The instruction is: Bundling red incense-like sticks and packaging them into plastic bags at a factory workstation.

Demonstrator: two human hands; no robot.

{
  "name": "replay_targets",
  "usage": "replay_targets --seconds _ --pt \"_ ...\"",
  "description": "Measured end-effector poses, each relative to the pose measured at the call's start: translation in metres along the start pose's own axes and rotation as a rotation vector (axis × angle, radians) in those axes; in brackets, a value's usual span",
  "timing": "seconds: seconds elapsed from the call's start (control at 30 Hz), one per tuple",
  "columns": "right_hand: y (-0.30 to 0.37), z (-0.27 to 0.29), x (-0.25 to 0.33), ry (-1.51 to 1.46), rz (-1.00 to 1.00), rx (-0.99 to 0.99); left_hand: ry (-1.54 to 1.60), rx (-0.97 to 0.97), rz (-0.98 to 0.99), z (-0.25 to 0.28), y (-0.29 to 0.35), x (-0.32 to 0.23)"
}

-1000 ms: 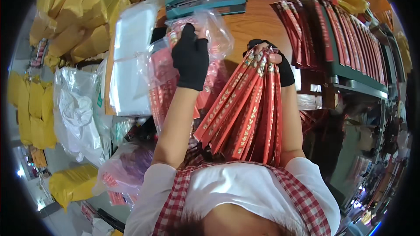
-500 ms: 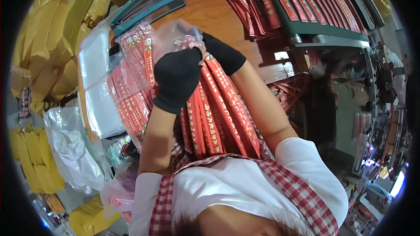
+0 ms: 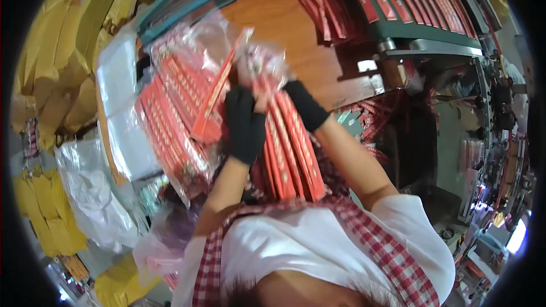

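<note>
A clear plastic bag of long red printed strips hangs upright between my hands, its crinkled clear top sticking up above them. My left hand, in a black glove with bare fingertips, is closed on the bag's near-left side. From the right, my right hand, gloved the same way, grips the bag just below its gathered top. Its fingertips are partly hidden. Beside my left hand a slim red strip lies slanted across a pile of bagged red strips.
Clear flat plastic bags lie at the table's left edge. Behind them sits a teal tray-like holder. More red strips lie at the back of the wooden table, next to a dark green rack of strips. Yellow packages stand far left.
My hands have come down towards me and moved apart around the bag. The bag's top now stands free above them. A slanted red strip now shows left of my left hand.
</note>
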State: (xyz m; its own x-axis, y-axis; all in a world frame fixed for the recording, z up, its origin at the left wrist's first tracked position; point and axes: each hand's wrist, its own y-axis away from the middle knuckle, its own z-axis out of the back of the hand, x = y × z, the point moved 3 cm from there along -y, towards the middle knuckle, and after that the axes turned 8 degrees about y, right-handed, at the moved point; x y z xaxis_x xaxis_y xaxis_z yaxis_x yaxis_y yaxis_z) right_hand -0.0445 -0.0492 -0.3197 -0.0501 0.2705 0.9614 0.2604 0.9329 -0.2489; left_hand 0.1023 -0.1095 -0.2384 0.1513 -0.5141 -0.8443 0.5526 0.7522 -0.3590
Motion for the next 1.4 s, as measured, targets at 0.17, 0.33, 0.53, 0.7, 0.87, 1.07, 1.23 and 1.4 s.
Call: replay_targets --seconds 0.17,0.33,0.53,0.7,0.87,1.07,1.23,1.4 --pt "0.121 0.033 -0.045 0.555 -0.138 -0.184 0.166 0.316 0.181 -0.017 0.029 -0.049" --pt "0.112 -0.02 0.052 -0.107 -0.687 -0.416 0.113 0.267 0.091 -0.01 0.036 -0.044" --pt "0.108 -0.018 0.07 -0.167 -0.51 -0.399 -0.002 0.3 -0.047 -0.001 0.054 -0.06" --pt "0.142 -0.027 0.086 -0.007 -0.586 -0.368 -0.09 0.65 -0.113 0.015 0.067 -0.076" --pt "0.092 0.018 0.078 -0.037 -0.563 -0.452 0.262 0.547 -0.082 -0.031 -0.088 -0.017" --pt "0.135 0.022 0.095 0.564 -0.414 -0.563 -0.651 0.428 0.339 -0.054 -0.225 0.103" --pt "0.075 -0.01 0.114 1.316 -0.332 -0.203 -0.584 0.667 0.512 -0.048 -0.224 0.118" --pt "0.047 0.029 0.109 1.431 -0.118 -0.232 -0.195 0.299 0.266 0.014 -0.171 0.045"
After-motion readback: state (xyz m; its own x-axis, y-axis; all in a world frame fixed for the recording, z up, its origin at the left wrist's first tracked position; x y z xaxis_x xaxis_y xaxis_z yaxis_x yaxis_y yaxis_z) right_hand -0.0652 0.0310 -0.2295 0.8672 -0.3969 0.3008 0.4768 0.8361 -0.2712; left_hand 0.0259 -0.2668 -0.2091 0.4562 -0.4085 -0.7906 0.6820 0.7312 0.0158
